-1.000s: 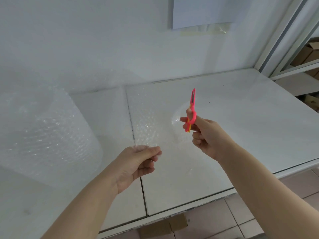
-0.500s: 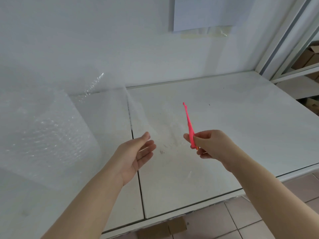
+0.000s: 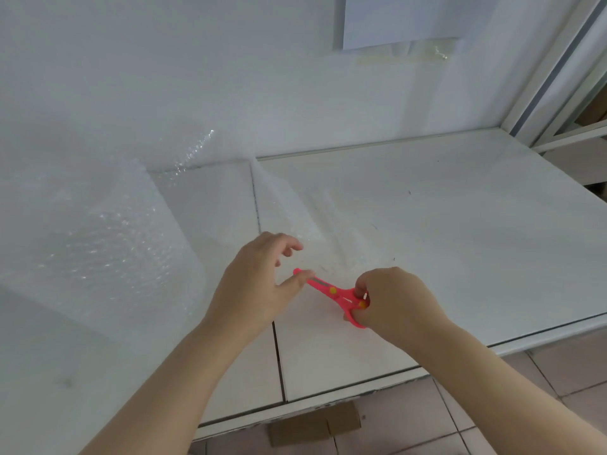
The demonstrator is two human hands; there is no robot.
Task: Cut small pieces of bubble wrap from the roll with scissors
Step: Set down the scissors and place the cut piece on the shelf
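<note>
A big roll of clear bubble wrap (image 3: 98, 244) stands on the left of the white table (image 3: 460, 241). Its loose sheet (image 3: 289, 211) spreads rightward over the table's middle. My right hand (image 3: 394, 300) grips the handles of pink scissors (image 3: 331, 292), whose blades point left and lie low over the table. My left hand (image 3: 259, 284) hovers beside the blade tip, fingers relaxed and spread, its thumb touching the tip of the scissors. The sheet's near edge is hard to make out against the white top.
The table meets a white wall at the back, with a paper sheet (image 3: 410, 18) taped on it. A metal shelf frame (image 3: 558, 77) rises at the right. Beyond the table's front edge lie floor tiles and a flat piece of cardboard (image 3: 312, 425).
My right hand swung the scissors down from upright to lying flat, pointing left. My left hand let go of the wrap it pinched a second ago and moved right to the blade tip.
</note>
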